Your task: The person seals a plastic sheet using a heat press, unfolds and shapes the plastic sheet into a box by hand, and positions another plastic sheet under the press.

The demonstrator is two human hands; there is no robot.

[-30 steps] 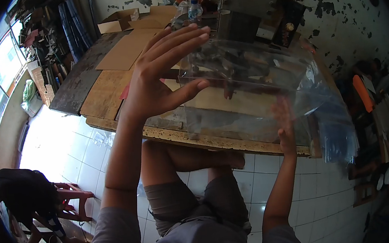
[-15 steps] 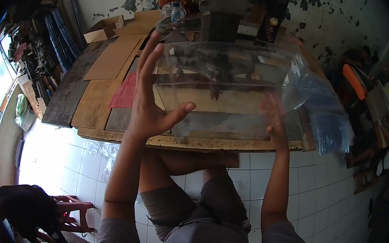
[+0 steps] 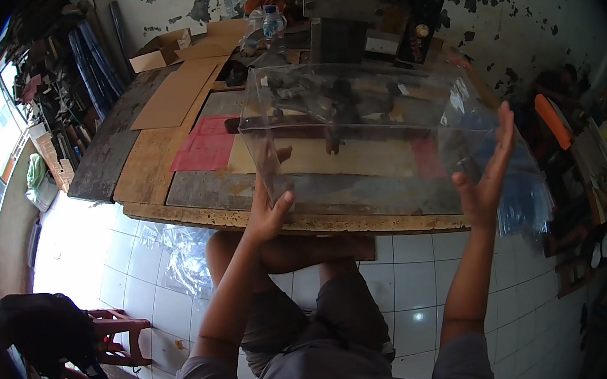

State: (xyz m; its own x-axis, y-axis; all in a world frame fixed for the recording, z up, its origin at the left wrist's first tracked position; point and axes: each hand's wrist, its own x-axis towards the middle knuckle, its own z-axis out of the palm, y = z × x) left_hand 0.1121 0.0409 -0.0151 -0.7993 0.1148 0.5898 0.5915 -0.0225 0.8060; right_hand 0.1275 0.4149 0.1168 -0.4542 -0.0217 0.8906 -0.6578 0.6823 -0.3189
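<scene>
well, a clear, see-through box [image 3: 364,136] sits over the near part of the surface [image 3: 141,176], between the two hands; it is hard to tell whether its bottom touches the surface, since the lower edges fade into the view behind. the left hand [image 3: 269,213] is at the box's left end, thumb spread away from the fingers, which are open and blurred behind the clear wall, so their exact contact is unclear. the right hand [image 3: 487,172] is upright at the right end, its fingers open and stretched, the palm towards the box; whether it touches the wall cannot be made out.

through the plastic, dark shapes at the back are too muddled to name, and a red patch [image 3: 428,155] shows near the right end. a red sheet [image 3: 201,147] lies left of the box, near a flat cardboard piece [image 3: 174,96]. farther back stands a bottle [image 3: 271,24], partly wrapped in haze of plastic. bluish clear sheets [image 3: 522,201] hang by the right corner, partly behind the right hand. at the far right, a person [image 3: 558,88] is mostly lost in shadow.
</scene>
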